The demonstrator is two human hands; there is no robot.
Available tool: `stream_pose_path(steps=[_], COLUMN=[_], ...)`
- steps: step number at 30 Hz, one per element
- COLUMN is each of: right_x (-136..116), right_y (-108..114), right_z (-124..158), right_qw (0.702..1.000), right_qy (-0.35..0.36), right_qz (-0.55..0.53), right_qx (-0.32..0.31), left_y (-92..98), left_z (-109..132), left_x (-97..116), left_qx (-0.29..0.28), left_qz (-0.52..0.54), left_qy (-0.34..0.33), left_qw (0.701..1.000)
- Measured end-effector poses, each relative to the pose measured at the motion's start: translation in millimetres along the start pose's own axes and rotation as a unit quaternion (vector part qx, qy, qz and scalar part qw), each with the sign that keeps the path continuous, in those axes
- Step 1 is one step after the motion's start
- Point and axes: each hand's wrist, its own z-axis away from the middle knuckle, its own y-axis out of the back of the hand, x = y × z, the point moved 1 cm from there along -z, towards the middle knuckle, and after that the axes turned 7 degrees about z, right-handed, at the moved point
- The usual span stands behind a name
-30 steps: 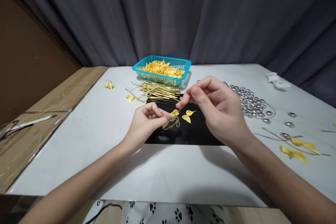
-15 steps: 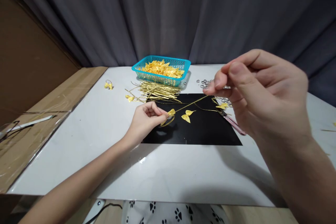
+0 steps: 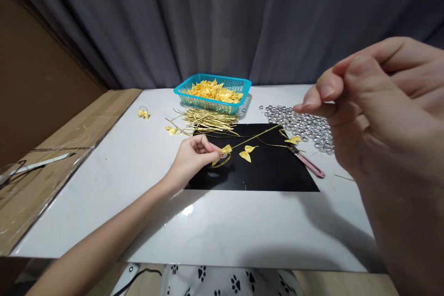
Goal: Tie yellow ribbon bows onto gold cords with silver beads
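My left hand (image 3: 194,155) is closed in a pinch on a small yellow ribbon bow (image 3: 226,149) above the black mat. A loop of gold cord (image 3: 222,163) hangs below the bow, and a straight length of the cord runs up to the right. Another yellow ribbon bow (image 3: 247,153) lies on the mat just right of it. Raised close to the camera at the right, my right hand (image 3: 388,97) has its thumb and index finger pressed together. Whatever they hold, if anything, is too thin or hidden to make out.
A blue basket (image 3: 178,91) of yellow ribbon pieces stands at the back, with gold cords (image 3: 211,121) before it. Silvery beads (image 3: 301,125) spread at the right. Pink-handled scissors or snips (image 3: 312,166) lie on the black mat's (image 3: 256,178) right edge. Cardboard (image 3: 69,157) borders the left.
My right hand has moved up and to the right, nearer the camera, uncovering more of the silvery beads. My left hand and the bow stay in place.
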Motion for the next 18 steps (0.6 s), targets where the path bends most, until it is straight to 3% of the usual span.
stream_pose_path(steps=[2, 4, 7, 9, 11, 13, 18], right_x=[3.9, 7.6, 12.0, 14.0, 15.9, 17.7, 19.7], right_y=[1.9, 3.3, 3.9, 5.6, 9.7, 16.1, 35.1], right_z=[-5.8, -12.3, -18.7, -19.4, -18.7, -18.3, -24.6], right_qw=[0.999, 0.989, 0.932, 0.889, 0.872, 0.867, 0.876], right_qy=[-0.024, -0.106, -0.306, -0.387, -0.396, -0.39, -0.393], right_qz=[-0.044, -0.106, -0.176, -0.171, -0.157, -0.167, -0.203], right_qx=[0.015, 0.003, -0.09, -0.174, -0.241, -0.263, -0.193], left_y=[0.6, 0.9, 1.0, 1.2, 2.2, 3.6, 4.2], left_z=[-0.4, -1.0, -2.5, -3.9, -5.4, -6.6, -6.4], left_x=[-0.1, -1.3, -4.7, -7.0, -8.4, -8.6, -5.5], left_qx=[-0.016, -0.031, -0.054, -0.071, -0.082, -0.087, -0.097], left_qz=[0.028, 0.057, 0.103, 0.13, 0.14, 0.133, 0.069], left_qy=[0.03, 0.075, 0.136, 0.152, 0.153, 0.147, 0.135], left_qw=[0.999, 0.995, 0.984, 0.977, 0.975, 0.976, 0.984])
